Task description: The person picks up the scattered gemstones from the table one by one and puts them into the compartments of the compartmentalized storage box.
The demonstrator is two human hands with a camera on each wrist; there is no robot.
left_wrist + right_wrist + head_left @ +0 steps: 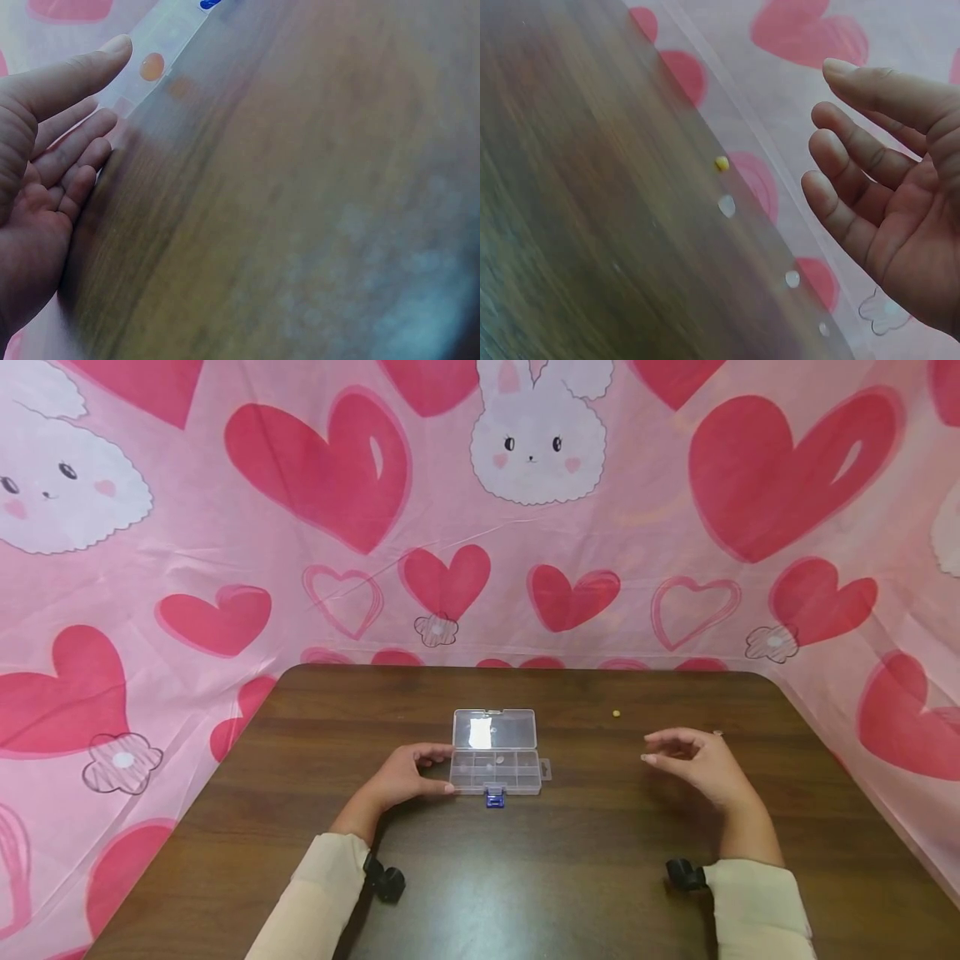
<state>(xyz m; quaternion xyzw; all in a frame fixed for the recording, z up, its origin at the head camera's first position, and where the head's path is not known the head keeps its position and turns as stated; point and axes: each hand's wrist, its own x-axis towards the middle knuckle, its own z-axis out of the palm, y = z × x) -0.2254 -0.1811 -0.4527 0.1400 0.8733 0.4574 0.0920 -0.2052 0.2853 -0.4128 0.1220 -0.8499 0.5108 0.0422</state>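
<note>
A clear plastic compartment box (495, 783) lies on the table with its lid (517, 729) laid back and a blue latch (495, 798) at its front. My left hand (401, 774) holds the box's left end, thumb at the front corner and fingers at the back corner. Through the box wall, the left wrist view shows an orange oval piece (152, 67). A few small pale pieces (499, 760) sit in the compartments. Over the table's right side hovers my right hand (697, 764), fingers loosely bent with nothing between them. Beyond it lies a small yellow piece (617, 714).
In the right wrist view, small whitish pieces (726, 205) lie along the far part of the dark wooden table (570, 877). A pink cloth (450, 510) with hearts and rabbits hangs around the table's back and sides. The box's hanging tab (546, 769) sticks out rightward.
</note>
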